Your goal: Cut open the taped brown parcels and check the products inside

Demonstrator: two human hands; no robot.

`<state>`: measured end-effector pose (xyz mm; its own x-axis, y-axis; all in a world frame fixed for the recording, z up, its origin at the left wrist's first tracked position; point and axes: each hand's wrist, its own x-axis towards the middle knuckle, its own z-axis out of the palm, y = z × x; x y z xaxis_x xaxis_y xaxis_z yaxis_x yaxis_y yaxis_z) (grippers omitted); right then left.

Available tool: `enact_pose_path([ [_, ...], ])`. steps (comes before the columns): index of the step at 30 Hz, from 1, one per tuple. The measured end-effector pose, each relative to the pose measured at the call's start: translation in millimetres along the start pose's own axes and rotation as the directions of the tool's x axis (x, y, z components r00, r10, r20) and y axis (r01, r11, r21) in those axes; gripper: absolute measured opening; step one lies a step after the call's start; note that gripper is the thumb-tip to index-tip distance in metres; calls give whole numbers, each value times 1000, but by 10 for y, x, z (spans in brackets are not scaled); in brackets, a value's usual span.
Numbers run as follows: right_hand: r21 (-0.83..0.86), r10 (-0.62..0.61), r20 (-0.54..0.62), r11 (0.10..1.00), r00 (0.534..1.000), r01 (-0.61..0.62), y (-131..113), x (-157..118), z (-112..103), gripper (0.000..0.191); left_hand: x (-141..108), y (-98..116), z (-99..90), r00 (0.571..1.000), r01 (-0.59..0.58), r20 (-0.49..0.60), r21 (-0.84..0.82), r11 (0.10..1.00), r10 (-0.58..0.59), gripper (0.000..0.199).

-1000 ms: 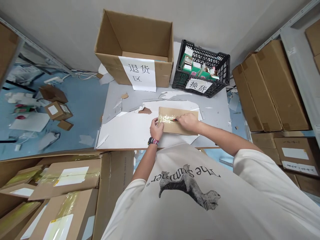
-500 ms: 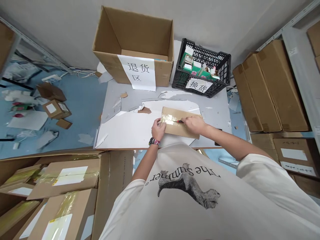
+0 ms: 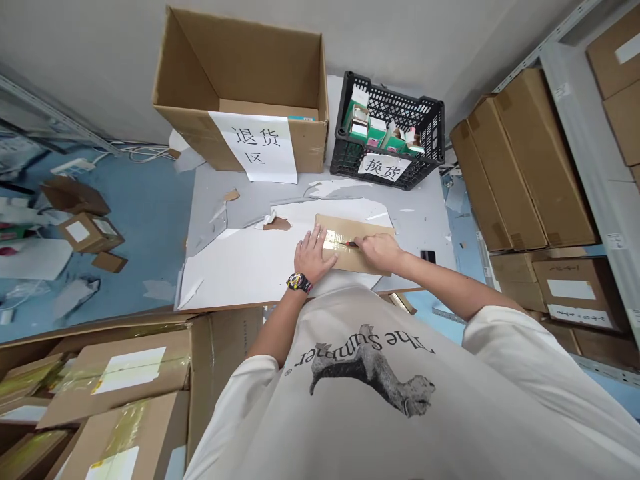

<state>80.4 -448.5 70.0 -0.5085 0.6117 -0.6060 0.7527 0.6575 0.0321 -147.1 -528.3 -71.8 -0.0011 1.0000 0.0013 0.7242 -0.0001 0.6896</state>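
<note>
From where I'm standing, someone in a cream T-shirt is bent over a grey worktop [image 3: 420, 217], working on a flat brown cardboard parcel [image 3: 353, 243]. The parcel lies on a torn white sheet [image 3: 235, 267] near the worktop's front edge, with a band of clear packing tape [image 3: 336, 240] across its left end. The person's left hand [image 3: 313, 255] presses down on that end, its fingers [image 3: 313, 239] spread wide and flat over the tape. A black-and-yellow wristwatch [image 3: 299, 283] sits on that wrist. The right hand [image 3: 380, 252] rests on the parcel's middle, its fingers [image 3: 367, 243] curled narrowly around a small red-tipped tool [image 3: 353, 244], whose point touches the tape's edge; it is too small to identify exactly.

Beyond the hands, an open brown cardboard box [image 3: 240, 73] stands at the back of the worktop, with a white paper sign [image 3: 253, 147] taped to its front. Beside it sits a black plastic crate [image 3: 387, 127] holding small green-and-white cartons, with its own white paper label [image 3: 384, 167]. Sealed brown cartons [image 3: 520, 167] are stacked on shelving to the right, and taped parcels [image 3: 115, 373] fill an open carton at lower left. Cardboard scraps lie on the blue floor [image 3: 150, 200].
</note>
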Motion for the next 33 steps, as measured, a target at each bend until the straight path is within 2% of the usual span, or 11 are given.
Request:
enact_pose_path([
  [8, 2, 22, 13, 1000, 1000, -22, 132, -72, 88, 44, 8, 55, 2, 998, 43, -39, -37, 998, -45, 92],
  [12, -35, 138, 123, 990, 983, -135, 442, -360, 214, 43, 41, 51, 3, 998, 49, -35, -3, 999, -49, 91],
  [17, -31, 236, 97, 972, 967, -234, 768, -798, 499, 41, 55, 11, 33, 998, 32, -50, -13, 999, -33, 92],
  [21, -5, 267, 91, 963, 959, -268, 799, -941, 597, 40, 56, 5, 35, 999, 30, -38, 9, 999, -30, 93],
  [33, -17, 273, 87, 962, 958, -273, 917, -1115, 637, 45, 56, 23, 8, 998, 47, -47, 11, 999, -46, 93],
])
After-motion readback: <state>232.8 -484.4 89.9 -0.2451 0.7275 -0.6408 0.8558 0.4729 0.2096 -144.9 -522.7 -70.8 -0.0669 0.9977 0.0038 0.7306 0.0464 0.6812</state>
